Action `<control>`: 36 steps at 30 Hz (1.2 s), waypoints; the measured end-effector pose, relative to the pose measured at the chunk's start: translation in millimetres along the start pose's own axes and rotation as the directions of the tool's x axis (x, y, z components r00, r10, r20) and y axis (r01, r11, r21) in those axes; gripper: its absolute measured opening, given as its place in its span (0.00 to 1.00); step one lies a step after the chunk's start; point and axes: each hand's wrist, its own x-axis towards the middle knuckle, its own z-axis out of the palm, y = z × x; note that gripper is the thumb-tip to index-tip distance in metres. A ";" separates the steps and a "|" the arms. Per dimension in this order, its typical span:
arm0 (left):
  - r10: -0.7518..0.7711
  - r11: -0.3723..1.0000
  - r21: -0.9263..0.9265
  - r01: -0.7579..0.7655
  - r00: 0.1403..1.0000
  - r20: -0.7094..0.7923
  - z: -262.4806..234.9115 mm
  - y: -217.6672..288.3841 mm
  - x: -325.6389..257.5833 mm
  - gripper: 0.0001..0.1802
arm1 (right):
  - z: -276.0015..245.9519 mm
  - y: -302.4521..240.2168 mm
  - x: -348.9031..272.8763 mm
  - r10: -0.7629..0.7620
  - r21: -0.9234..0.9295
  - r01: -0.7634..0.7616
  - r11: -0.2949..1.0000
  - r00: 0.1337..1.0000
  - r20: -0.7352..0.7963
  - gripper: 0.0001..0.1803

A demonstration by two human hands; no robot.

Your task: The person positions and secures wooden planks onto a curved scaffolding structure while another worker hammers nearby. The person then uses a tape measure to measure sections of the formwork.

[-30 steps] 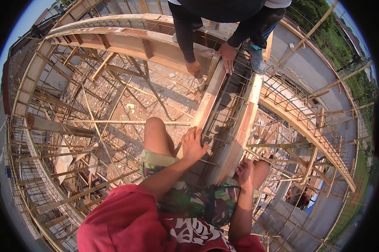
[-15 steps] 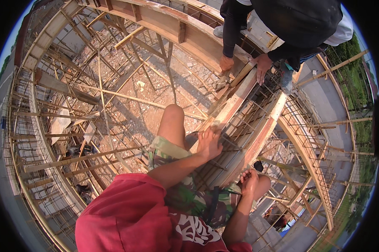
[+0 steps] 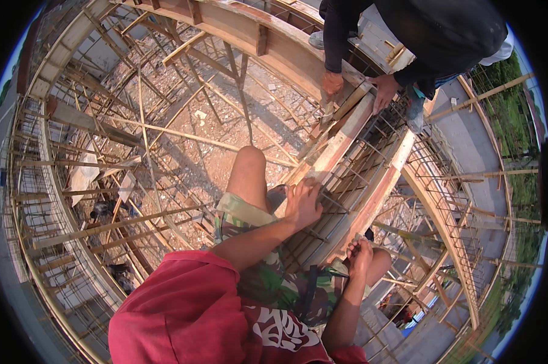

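My left hand [image 3: 304,205] is closed over the upper edge of a wooden formwork board [image 3: 337,150], its fingers bent across the wood. Over by my right knee, my right hand [image 3: 360,256] has its fingers curled together; whatever they hold, if anything, is too small to make out. Between this board and a second, parallel board [image 3: 380,193] runs a cage of steel rebar [image 3: 362,164]. At the board's far end, a co-worker in dark sleeves has one hand [image 3: 385,91] on the board and the other hand [image 3: 332,83] beside a short wooden piece [image 3: 350,104].
A curved formwork wall [image 3: 234,25] spans the far side. Thin wooden props [image 3: 245,100] rise from rubble-strewn ground [image 3: 210,130] well below. On the right, a curved plank [image 3: 441,218] borders more rebar; another rebar frame [image 3: 28,200] stands at left.
The co-worker's hands have shifted slightly at the far end of the board, and the fingers of the one on the right have drawn back. My left hand stays on the board.
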 end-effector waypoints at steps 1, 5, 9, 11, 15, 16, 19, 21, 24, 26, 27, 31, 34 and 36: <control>-0.001 1.000 0.001 0.001 1.000 0.002 -0.4 0.3 0.3 0.37 | 0.1 0.1 0.1 0.001 0.007 -0.001 1.000 1.000 -0.001 0.05; -0.006 1.000 -0.009 0.006 1.000 0.006 -3.4 1.8 0.9 0.36 | 0.3 -0.4 0.1 0.008 -0.005 -0.008 1.000 1.000 -0.019 0.05; -0.027 1.000 -0.011 0.028 0.998 0.048 -4.9 3.2 1.3 0.37 | 0.7 -0.3 0.2 0.009 -0.004 -0.009 1.000 0.999 -0.035 0.05; -0.025 1.000 0.014 0.024 0.999 0.030 -5.0 3.6 1.3 0.37 | 1.4 -0.3 -0.4 0.004 -0.007 -0.004 1.000 0.999 -0.035 0.06; -0.025 1.000 -0.002 0.025 0.999 0.039 -4.1 2.7 1.0 0.37 | 3.2 -1.9 -2.1 0.008 -0.039 -0.010 0.999 0.999 -0.049 0.06; -0.025 1.000 -0.006 0.025 0.999 0.039 -3.7 2.2 0.9 0.37 | 3.7 -2.5 -2.5 0.014 -0.042 -0.016 0.999 0.999 -0.052 0.06; -0.014 1.000 0.011 0.014 1.000 0.028 -2.4 1.8 0.7 0.38 | 5.3 -4.1 -4.0 0.014 -0.022 -0.015 1.000 1.000 -0.028 0.06; -0.013 0.999 0.031 0.012 1.000 0.026 -1.8 2.5 0.7 0.39 | 6.3 -4.6 -4.8 0.011 -0.029 -0.012 1.000 0.999 -0.033 0.06; -0.025 0.998 0.056 0.023 0.999 0.041 -2.1 3.5 1.4 0.39 | 6.8 -4.5 -4.3 0.016 -0.040 -0.018 0.999 0.998 -0.058 0.06; -0.022 0.997 0.079 0.018 0.999 0.044 -2.0 3.8 1.6 0.39 | 5.0 -3.2 -3.3 0.016 -0.038 -0.018 0.999 0.998 -0.056 0.05; -0.025 0.996 0.082 0.022 0.999 0.039 -1.8 3.4 1.7 0.39 | 4.2 -2.7 -1.8 0.013 -0.029 -0.014 0.999 0.999 -0.041 0.05; 0.009 0.992 0.123 -0.006 1.000 -0.017 2.7 0.1 -0.2 0.40 | 4.7 1.3 1.2 -0.010 -0.040 0.008 0.999 0.999 -0.038 0.04; 0.075 0.988 0.137 -0.069 0.996 -0.040 7.8 -2.4 0.4 0.40 | 14.9 -2.8 -3.1 -0.019 0.030 0.022 0.999 0.996 -0.086 0.03; 0.108 0.982 0.161 -0.101 0.993 -0.037 8.2 -3.2 0.7 0.39 | 20.2 -10.4 -15.1 -0.146 0.071 0.156 0.985 0.980 -0.136 0.03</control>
